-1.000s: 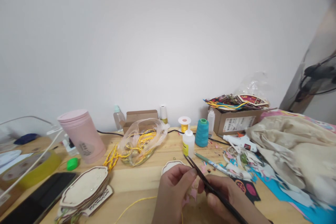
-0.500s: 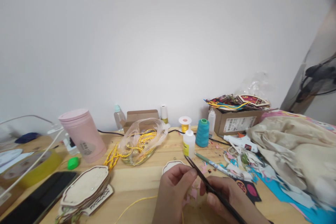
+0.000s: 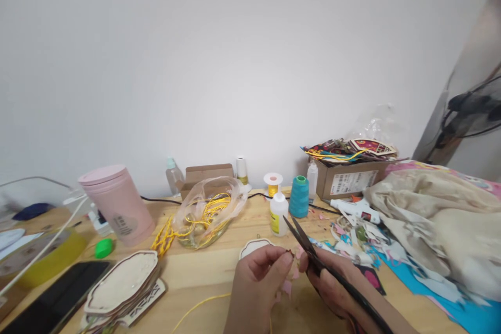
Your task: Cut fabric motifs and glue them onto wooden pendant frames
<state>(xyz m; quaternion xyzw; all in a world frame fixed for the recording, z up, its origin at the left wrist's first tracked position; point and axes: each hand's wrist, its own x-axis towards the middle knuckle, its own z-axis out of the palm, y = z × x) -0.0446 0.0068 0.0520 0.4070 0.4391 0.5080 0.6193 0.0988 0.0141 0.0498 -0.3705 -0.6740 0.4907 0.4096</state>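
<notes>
My left hand (image 3: 260, 276) pinches a tiny dark reddish scrap (image 3: 289, 252) between thumb and fingertips. Just to its right, my right hand (image 3: 332, 282) grips a pair of dark scissors (image 3: 311, 248), their blades parted and pointing up and to the left. The blade tips stand clear of the scrap, in front of a white squeeze bottle with a yellow label (image 3: 278, 216). Behind my left hand lies a pale wooden plaque (image 3: 255, 245), partly covered. Pink scraps (image 3: 287, 287) show between the hands. A yellow cord (image 3: 203, 302) runs along the table beside my left wrist.
Stacked wooden plaques (image 3: 121, 282), a black phone (image 3: 58, 297) and a pink tumbler (image 3: 119, 206) occupy the left. A bag of yellow cord (image 3: 211, 214) sits mid-table. A teal thread cone (image 3: 299, 198), a cardboard box (image 3: 348, 180), a glue gun (image 3: 356, 210) and crumpled cloth (image 3: 426, 214) stand rightward.
The scissors' blades have spread apart and moved right, away from my left fingertips. The reddish scrap now shows in my left hand. The view has shifted slightly.
</notes>
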